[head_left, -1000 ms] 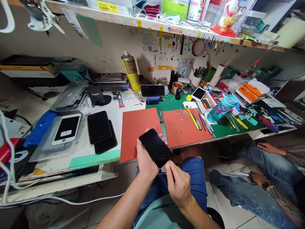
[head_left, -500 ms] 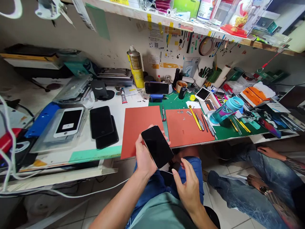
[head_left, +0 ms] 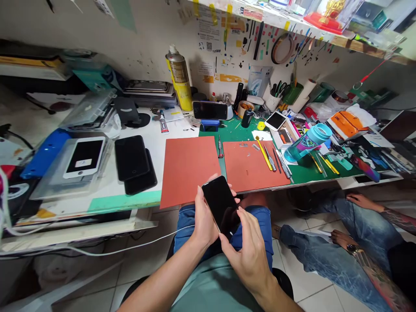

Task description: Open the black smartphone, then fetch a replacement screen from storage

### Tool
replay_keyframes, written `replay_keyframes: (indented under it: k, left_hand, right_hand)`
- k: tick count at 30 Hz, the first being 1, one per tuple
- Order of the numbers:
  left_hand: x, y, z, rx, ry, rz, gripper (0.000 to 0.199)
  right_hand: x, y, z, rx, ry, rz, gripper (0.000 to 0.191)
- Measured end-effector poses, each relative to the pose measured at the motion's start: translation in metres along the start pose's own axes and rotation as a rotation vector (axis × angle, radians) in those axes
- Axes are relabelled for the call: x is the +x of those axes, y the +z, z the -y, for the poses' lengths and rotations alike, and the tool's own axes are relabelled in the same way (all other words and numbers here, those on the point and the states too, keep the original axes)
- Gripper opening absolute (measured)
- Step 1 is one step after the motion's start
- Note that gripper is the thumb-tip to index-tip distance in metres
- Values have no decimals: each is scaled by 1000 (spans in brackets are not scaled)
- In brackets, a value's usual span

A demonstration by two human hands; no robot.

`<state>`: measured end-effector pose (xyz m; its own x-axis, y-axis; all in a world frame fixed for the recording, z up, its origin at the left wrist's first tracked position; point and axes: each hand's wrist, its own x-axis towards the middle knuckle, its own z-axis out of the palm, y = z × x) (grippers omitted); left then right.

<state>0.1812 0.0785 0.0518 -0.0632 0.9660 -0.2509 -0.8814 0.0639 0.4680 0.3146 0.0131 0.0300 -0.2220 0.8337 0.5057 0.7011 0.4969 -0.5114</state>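
A smartphone (head_left: 221, 201) with a dark screen is held tilted over my lap, just off the bench's front edge. My left hand (head_left: 204, 216) wraps round it from the left and beneath, thumb along one long side and fingertips showing at the other. My right hand (head_left: 245, 242) is at the phone's lower end, thumb by the bottom corner and fingers against the right side. A white cable (head_left: 156, 237) runs from the left towards my lap; its end is hidden behind my left forearm. Two orange-red mats (head_left: 188, 167) lie on the bench beyond the phone.
A screwdriver (head_left: 220, 147) lies between the mats. Several pens and tools, including a yellow one (head_left: 264, 154), lie by a blue bottle (head_left: 307, 142). Dark devices (head_left: 131, 158) and a white phone (head_left: 85, 157) are at left. Another person's legs (head_left: 328, 251) are at right.
My right hand has come up to the phone's lower end and closed against it; before, it was apart with fingers spread. The phone and left hand moved slightly right. The camera view shifted downward.
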Motion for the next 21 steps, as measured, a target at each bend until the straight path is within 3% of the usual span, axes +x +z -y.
replay_keyframes:
  k: [12,21]
  left_hand:
    - [-5,5,4,35,-62,-43,66]
    - [-3,13,0,46,-259,-154,71]
  right_hand:
    - [7,-14,-4,65,-21,21,65]
    - [7,-40,-23,324,255,164,43]
